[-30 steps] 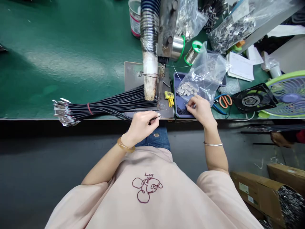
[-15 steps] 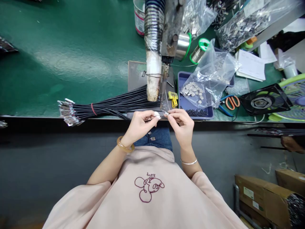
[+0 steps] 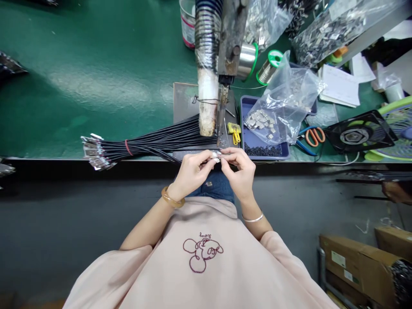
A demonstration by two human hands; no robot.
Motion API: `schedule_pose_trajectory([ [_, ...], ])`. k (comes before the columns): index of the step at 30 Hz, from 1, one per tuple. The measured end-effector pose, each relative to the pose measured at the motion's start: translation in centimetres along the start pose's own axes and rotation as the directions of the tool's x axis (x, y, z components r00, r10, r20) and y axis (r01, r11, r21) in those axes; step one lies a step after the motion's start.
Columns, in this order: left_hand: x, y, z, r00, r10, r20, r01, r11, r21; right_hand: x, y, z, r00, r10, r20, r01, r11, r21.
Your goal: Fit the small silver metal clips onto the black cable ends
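Observation:
My left hand [image 3: 196, 168] is closed in a pinch at the table's front edge, with something white at its fingertips that may be a finger wrap. Tip to tip with it, my right hand [image 3: 238, 171] pinches a small silvery connector piece [image 3: 219, 152]. Whatever the left fingers hold is hidden by the fingers. Left of the hands lies a bundle of black cables [image 3: 154, 141] with metal connectors [image 3: 96, 151] at the far ends, tied by a red band [image 3: 128, 147]. Just above the fingertips stands a soldering tip in a metal holder [image 3: 222, 116].
A white-wrapped hose [image 3: 207, 103] hangs over the grey plate [image 3: 183, 98]. To the right are a yellow clip [image 3: 234, 133], a blue tray [image 3: 285, 151] with a bag of metal shells [image 3: 262, 122], orange-handled pliers [image 3: 313, 137], solder spools [image 3: 268, 68] and a black fan [image 3: 358, 133].
My right hand has moved left and its fingertips now meet those of my left hand. The small metal piece has come in between them.

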State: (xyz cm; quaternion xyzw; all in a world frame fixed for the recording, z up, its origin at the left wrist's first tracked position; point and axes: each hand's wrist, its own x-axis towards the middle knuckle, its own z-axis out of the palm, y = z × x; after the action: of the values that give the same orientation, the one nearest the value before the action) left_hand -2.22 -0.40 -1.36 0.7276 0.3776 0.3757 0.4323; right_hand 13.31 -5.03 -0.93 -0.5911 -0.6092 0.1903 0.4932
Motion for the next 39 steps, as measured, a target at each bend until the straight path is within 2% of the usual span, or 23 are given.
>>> schedule_pose_trajectory([
  [2,-0.1,0.0,0.0,1.0,-0.022,0.0,0.022,1.0,-0.019,-0.5,0.0,0.6,0.988,-0.135,-0.069,0.128,0.987,-0.1],
  [4,-0.1,0.0,-0.1,0.997,-0.071,-0.009,0.07,0.994,-0.086,-0.8,0.2,0.9,0.972,-0.221,-0.077,0.206,0.964,-0.167],
  [7,0.0,0.0,-0.2,0.988,-0.153,0.018,0.153,0.966,-0.211,-0.7,0.5,0.7,0.979,-0.172,-0.11,0.154,0.975,-0.157],
  [10,0.2,0.1,-0.3,0.979,-0.202,0.036,0.202,0.923,-0.327,-0.3,0.5,-0.2,0.982,-0.06,-0.182,0.057,0.998,-0.022],
  [12,0.4,0.2,-0.2,0.974,-0.223,0.024,0.215,0.896,-0.389,-0.1,0.3,-0.6,0.982,-0.08,-0.168,0.086,0.996,0.026],
  [14,0.6,0.2,-0.1,0.97,-0.243,0.014,0.226,0.881,-0.416,-0.1,0.1,-0.8,0.98,-0.151,-0.13,0.151,0.988,-0.013],
  [16,0.7,0.2,0.0,0.966,-0.258,0.011,0.238,0.877,-0.418,-0.1,0.0,-0.6,0.98,-0.172,-0.1,0.166,0.984,-0.065],
  [20,0.8,0.1,0.3,0.965,-0.26,0.034,0.252,0.883,-0.395,-0.1,0.1,0.0,0.998,-0.024,-0.054,0.025,1.0,0.006],
  [22,0.8,0.1,0.4,0.967,-0.253,0.038,0.249,0.894,-0.372,-0.1,0.3,0.1,0.999,0.011,-0.048,-0.009,0.999,0.04],
  [25,0.9,0.0,0.6,0.973,-0.232,0.021,0.225,0.914,-0.338,-0.3,0.5,0.2,0.984,-0.123,-0.13,0.121,0.992,-0.024],
  [28,1.0,-0.2,0.7,0.974,-0.224,0.001,0.212,0.921,-0.328,-0.5,0.8,0.2,0.961,-0.255,-0.108,0.242,0.963,-0.118],
  [34,1.2,-0.3,0.7,0.968,-0.247,-0.036,0.221,0.917,-0.333,-0.1,1.8,0.7,0.987,-0.121,-0.108,0.116,0.992,-0.049],
  [36,1.2,-0.2,0.7,0.966,-0.254,-0.054,0.222,0.917,-0.331,0.1,1.8,0.8,0.982,-0.165,-0.094,0.156,0.983,-0.094],
  [39,1.3,-0.2,0.8,0.964,-0.255,-0.079,0.216,0.92,-0.326,0.4,1.8,0.9,0.949,-0.3,-0.093,0.283,0.945,-0.166],
])
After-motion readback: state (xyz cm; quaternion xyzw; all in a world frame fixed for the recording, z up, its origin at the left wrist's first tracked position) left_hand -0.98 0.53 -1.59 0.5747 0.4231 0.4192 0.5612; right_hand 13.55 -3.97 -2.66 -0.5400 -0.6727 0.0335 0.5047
